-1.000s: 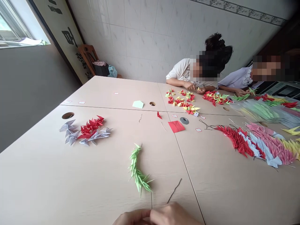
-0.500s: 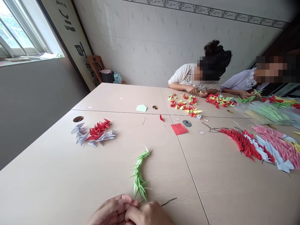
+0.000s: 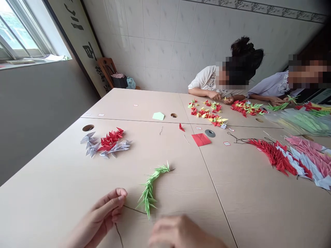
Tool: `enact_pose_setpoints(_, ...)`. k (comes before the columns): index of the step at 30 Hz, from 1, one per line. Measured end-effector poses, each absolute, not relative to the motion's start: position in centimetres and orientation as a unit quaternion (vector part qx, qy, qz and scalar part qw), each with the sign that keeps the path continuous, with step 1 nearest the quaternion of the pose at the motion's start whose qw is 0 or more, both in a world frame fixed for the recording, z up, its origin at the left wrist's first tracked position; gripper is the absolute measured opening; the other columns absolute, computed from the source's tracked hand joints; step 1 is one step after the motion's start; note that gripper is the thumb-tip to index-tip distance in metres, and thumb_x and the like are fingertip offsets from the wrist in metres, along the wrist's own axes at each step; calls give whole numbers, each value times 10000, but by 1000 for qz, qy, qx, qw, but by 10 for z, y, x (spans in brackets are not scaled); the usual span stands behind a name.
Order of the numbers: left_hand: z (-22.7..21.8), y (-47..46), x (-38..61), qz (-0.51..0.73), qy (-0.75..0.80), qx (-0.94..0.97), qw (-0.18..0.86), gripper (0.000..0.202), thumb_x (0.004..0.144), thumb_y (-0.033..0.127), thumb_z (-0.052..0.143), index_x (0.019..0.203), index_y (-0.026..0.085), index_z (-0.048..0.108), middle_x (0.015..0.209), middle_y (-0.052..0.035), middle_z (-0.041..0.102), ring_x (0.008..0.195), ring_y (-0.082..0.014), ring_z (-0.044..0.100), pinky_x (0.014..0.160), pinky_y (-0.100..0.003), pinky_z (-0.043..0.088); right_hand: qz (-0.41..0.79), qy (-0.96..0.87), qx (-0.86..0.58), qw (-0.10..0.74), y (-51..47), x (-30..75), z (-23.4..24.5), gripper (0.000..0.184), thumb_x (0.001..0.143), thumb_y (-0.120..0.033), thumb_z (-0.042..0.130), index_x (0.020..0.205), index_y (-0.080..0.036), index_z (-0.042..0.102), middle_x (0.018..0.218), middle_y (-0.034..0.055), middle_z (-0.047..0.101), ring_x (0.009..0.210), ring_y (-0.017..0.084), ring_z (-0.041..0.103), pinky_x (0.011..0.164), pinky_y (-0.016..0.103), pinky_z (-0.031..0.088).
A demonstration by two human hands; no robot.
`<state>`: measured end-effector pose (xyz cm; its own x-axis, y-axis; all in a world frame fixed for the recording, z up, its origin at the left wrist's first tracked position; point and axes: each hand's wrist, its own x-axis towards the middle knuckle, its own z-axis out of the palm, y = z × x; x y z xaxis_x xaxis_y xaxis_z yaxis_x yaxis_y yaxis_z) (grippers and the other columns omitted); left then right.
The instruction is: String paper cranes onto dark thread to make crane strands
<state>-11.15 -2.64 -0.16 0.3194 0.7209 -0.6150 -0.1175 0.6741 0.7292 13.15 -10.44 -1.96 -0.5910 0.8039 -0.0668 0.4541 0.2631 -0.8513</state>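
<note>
Left hand (image 3: 102, 215) pinches dark wire (image 3: 131, 208) in fingertips. Blurred right hand (image 3: 179, 232) loosely curled, hold unclear. String of green paper cranes (image 3: 149, 190) on pale table (image 3: 64, 165), between hands: light, crushable; safest held by wire.

Paper: green folded-paper cranes (image 3: 149, 190), matt to my eye
Cord: thin dark cord (image 3: 133, 209), smooth; wire or string, I can't tell from here
Tabletop: pale wood-grain laminate tabletop (image 3: 248, 206), smooth, faint sheen
</note>
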Motion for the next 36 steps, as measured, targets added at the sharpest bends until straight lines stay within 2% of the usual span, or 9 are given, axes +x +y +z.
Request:
enact_pose_setpoints(1,1,-22,-115,264,524,356,728,306,721,424,756,900,195,660,753,17,479,625,-86,414,563,-189,418,414,-748,-471,219,-96,145,-11,199,884,-268,554,1036,-277,683,1045,-17,686,850,123,638,745,194,462)
enact_pose_setpoints(4,6,-11,-119,226,550,521,613,352,785,550,630,870,209,621,699,28,423,609,-106,347,549,-201,347,290,-692,-618,236,-64,175,-1,190,900,-193,473,986,-228,638,968,15,653,665,120,576,652,254,458)
enact_pose_setpoints(7,5,-4,-120,204,564,636,485,383,803,595,553,843,217,605,616,40,379,571,-122,312,523,-224,293,237,-685,-649,232,-37,182,-11,235,843,-162,542,1058,-243,590,1090,28,607,720,129,592,692,279,464)
enact_pose_setpoints(9,1,-1,-124,187,571,692,400,366,805,581,543,863,228,622,633,29,451,543,-124,340,520,-235,307,224,-692,-646,229,-24,178,-20,182,835,-142,536,980,-235,596,1041,20,596,759,131,603,706,272,456)
enact_pose_setpoints(12,-5,7,-136,161,561,753,304,334,804,544,548,928,262,677,867,-19,609,572,-127,485,572,-241,404,208,-699,-646,226,-14,172,-28,139,835,-113,487,804,-216,575,894,-4,590,708,120,575,661,250,425)
enact_pose_setpoints(16,-12,26,-148,100,522,806,263,319,831,534,519,855,292,725,908,-28,660,618,-153,593,571,-230,457,223,-677,-654,253,-8,183,-30,116,791,-119,499,728,-211,533,811,-22,591,673,113,545,627,232,404)
enact_pose_setpoints(20,-18,54,-137,131,507,827,206,332,858,514,478,815,275,705,881,-26,679,699,-177,624,621,-233,474,255,-649,-665,265,-4,207,-28,95,744,-133,508,677,-200,500,730,-27,577,683,120,533,609,222,385)
enact_pose_setpoints(29,-11,86,-103,113,524,842,53,273,823,424,455,745,265,663,907,-43,702,829,-267,633,680,-341,425,301,-609,-681,276,0,229,-22,92,763,-182,497,679,-184,531,683,-24,572,639,110,498,563,211,355)
enact_pose_setpoints(36,2,72,-76,179,479,859,-14,367,850,513,427,1075,289,611,1099,-64,679,937,-309,620,821,-441,420,273,-623,-675,286,-1,231,-32,80,776,-169,521,707,-196,553,716,-28,590,655,108,517,581,214,373)
